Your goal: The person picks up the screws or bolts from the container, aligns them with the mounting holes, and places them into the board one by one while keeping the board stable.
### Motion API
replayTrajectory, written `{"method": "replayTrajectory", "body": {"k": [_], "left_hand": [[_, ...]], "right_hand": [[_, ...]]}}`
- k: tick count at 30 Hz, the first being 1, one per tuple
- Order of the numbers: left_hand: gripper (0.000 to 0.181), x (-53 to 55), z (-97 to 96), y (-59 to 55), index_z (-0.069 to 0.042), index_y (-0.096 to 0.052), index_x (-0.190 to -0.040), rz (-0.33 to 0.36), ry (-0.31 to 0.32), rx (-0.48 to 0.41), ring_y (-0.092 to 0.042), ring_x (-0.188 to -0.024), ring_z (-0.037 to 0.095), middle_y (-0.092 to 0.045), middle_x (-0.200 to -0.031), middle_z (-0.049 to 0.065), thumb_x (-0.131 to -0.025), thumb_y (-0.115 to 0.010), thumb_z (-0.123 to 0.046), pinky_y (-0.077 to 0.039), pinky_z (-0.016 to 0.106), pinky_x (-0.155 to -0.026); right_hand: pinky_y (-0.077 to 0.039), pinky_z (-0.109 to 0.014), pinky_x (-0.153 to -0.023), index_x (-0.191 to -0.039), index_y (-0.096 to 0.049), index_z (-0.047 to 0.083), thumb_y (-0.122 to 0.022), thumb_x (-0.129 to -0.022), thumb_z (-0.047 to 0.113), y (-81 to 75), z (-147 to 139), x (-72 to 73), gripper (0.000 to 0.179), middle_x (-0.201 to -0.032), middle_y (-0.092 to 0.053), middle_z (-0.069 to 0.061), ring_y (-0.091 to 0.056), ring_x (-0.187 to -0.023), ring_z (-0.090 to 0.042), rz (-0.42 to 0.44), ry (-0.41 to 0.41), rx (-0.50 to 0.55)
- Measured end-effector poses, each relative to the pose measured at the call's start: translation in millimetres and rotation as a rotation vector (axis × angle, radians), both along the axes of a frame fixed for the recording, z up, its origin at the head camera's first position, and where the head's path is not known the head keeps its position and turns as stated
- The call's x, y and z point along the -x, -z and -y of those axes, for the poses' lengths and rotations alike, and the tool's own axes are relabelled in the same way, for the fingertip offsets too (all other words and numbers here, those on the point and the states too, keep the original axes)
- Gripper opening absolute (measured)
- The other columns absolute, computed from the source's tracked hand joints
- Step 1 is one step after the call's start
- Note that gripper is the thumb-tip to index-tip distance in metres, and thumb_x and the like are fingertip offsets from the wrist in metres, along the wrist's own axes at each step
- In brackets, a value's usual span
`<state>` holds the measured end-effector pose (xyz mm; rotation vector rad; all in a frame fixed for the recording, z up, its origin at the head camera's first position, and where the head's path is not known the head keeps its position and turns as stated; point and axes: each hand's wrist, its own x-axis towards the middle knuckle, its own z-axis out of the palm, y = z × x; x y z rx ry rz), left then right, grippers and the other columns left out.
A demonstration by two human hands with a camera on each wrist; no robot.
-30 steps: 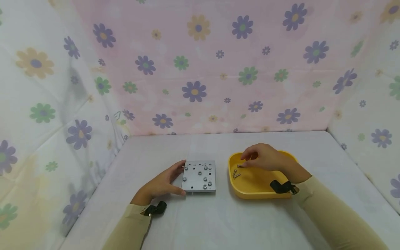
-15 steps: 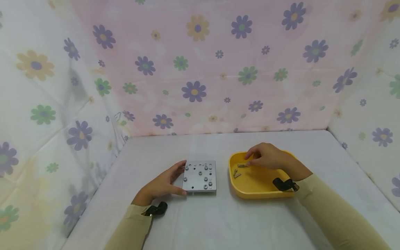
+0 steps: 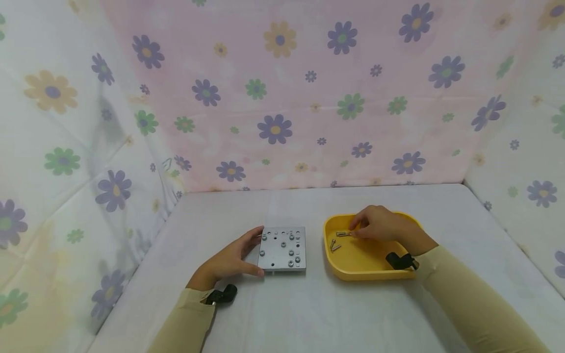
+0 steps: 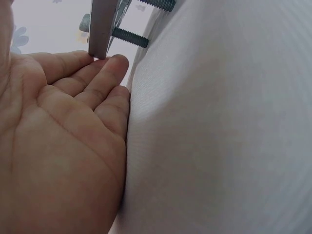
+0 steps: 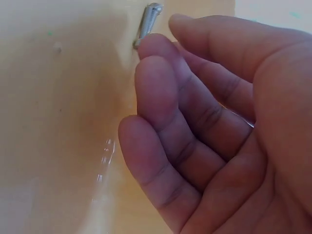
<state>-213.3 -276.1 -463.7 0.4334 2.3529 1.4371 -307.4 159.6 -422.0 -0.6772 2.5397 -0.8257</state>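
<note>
In the head view, my left hand (image 3: 229, 257) grips a square silver metal plate (image 3: 275, 255) by its left side, thumb at the near corner and fingers at the far corner. Several socket-head screws (image 3: 291, 253) stand in holes of the plate; the left wrist view shows a threaded shank (image 4: 130, 37) sticking out beneath it. My right hand (image 3: 381, 226) is over a yellow tray (image 3: 366, 276), fingers loosely bent. Right by its fingertips lie screws (image 3: 342, 234). In the right wrist view, a screw (image 5: 147, 24) lies just beyond the fingertips, with thumb and forefinger apart.
More loose screws (image 3: 334, 245) lie in the left part of the tray. White cloth covers the table (image 3: 300, 314). Flowered cloth walls (image 3: 309, 108) stand at the back and both sides.
My right hand has shifted slightly to the right inside the tray, and its fingertips have lowered beside the screws. The left hand and the plate hold their place.
</note>
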Motion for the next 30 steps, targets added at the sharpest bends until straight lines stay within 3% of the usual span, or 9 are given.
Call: {"method": "replayTrajectory", "body": {"k": [15, 21, 30], "left_hand": [[0.126, 0.8, 0.1, 0.1, -0.019, -0.018, -0.167, -0.014, -0.007, 0.013, -0.028, -0.157, 0.023, -0.033, -0.168, -0.003, -0.069, -0.098, -0.021, -0.015, 0.049, -0.131], [0.126, -0.3, -0.7, -1.2, -0.02, -0.019, -0.167, -0.007, -0.007, 0.01, -0.028, -0.157, 0.022, -0.033, -0.168, -0.004, -0.069, -0.098, -0.021, -0.015, 0.047, -0.131], [0.127, -0.7, -0.3, -0.9, -0.021, -0.019, -0.167, -0.009, -0.015, 0.01, -0.028, -0.158, 0.022, -0.032, -0.168, -0.003, -0.068, -0.098, -0.022, -0.014, 0.049, -0.131]], "right_hand": [[-0.056, -0.028, -0.073, -0.114, -0.079, 0.015, -0.079, -0.092, 0.025, 4.1, 2.0, -0.9, 0.024, -0.107, -0.073, 0.0, -0.063, -0.082, -0.015, 0.024, -0.011, -0.043], [-0.056, -0.029, -0.075, -0.11, -0.08, 0.015, -0.08, -0.091, 0.025, 4.9, 6.5, 0.1, 0.021, -0.106, -0.073, -0.001, -0.063, -0.083, -0.016, 0.032, 0.001, -0.059], [-0.054, -0.028, -0.069, -0.101, -0.082, 0.017, -0.083, -0.088, 0.027, 3.8, 13.9, 0.0, 0.017, -0.097, -0.074, 0.002, -0.062, -0.077, -0.015, -0.022, 0.024, -0.104]]}}
